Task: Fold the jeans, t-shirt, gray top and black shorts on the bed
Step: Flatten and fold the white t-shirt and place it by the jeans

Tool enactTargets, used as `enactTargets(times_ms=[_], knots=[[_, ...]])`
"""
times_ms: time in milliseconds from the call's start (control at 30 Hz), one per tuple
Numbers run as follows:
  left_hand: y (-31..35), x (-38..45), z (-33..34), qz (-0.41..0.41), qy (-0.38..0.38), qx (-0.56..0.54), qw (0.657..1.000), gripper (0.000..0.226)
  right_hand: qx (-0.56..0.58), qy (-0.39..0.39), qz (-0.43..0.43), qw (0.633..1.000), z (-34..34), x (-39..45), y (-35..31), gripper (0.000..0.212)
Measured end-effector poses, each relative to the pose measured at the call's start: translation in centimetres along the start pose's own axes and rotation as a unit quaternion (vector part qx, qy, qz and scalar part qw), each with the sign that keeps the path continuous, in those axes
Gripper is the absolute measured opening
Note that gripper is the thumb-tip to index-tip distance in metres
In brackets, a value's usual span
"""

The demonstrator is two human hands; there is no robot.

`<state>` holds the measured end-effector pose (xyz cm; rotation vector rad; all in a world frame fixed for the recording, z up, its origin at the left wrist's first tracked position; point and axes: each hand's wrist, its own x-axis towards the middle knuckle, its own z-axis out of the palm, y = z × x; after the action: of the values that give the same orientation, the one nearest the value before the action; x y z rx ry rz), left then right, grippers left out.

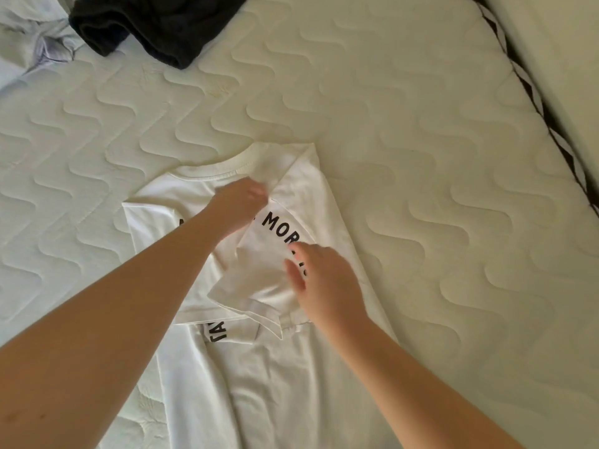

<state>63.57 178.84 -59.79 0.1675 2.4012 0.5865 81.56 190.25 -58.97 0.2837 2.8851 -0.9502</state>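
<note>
Quilted cream bed point(421, 140), wavy stitching, dark-patterned edge at right. White t-shirt point(317, 196) spread near the middle, black lettering showing, sleeves folded inward. Left hand point(241, 200) pinching cloth below the collar. Right hand point(324, 280) flat on the folded sleeve, fingers straight. Black shorts point(162, 24) crumpled at top left.

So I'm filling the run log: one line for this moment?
step: folding t-shirt | left hand: grips fabric near collar | right hand: open, on sleeve | shorts: unfolded
</note>
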Motion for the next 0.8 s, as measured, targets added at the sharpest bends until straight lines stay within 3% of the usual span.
enactTargets(times_ms=[167, 267, 500, 700, 800], knots=[[4.7, 3.9, 2.2, 0.079, 0.016, 0.010, 0.997, 0.045, -0.029, 0.022, 0.182, 0.983, -0.7, -0.7, 5.6, 0.046], [7.0, 5.9, 2.8, 0.067, 0.025, -0.051, 0.996, 0.042, 0.024, -0.012, 0.243, 0.970, -0.8, -0.9, 7.9, 0.045], [9.1, 8.5, 3.0, 0.008, 0.025, -0.141, 0.990, 0.009, 0.146, -0.034, 0.269, 0.951, -0.9, 0.9, 10.7, 0.027], [8.6, 7.6, 3.4, 0.048, 0.049, -0.101, 0.993, 0.028, 0.139, -0.034, 0.272, 0.952, 0.2, 1.3, 11.6, 0.032], [6.8, 5.6, 2.7, 0.085, 0.049, -0.023, 0.995, 0.042, 0.135, -0.035, 0.267, 0.954, 0.3, 1.3, 11.9, 0.032]])
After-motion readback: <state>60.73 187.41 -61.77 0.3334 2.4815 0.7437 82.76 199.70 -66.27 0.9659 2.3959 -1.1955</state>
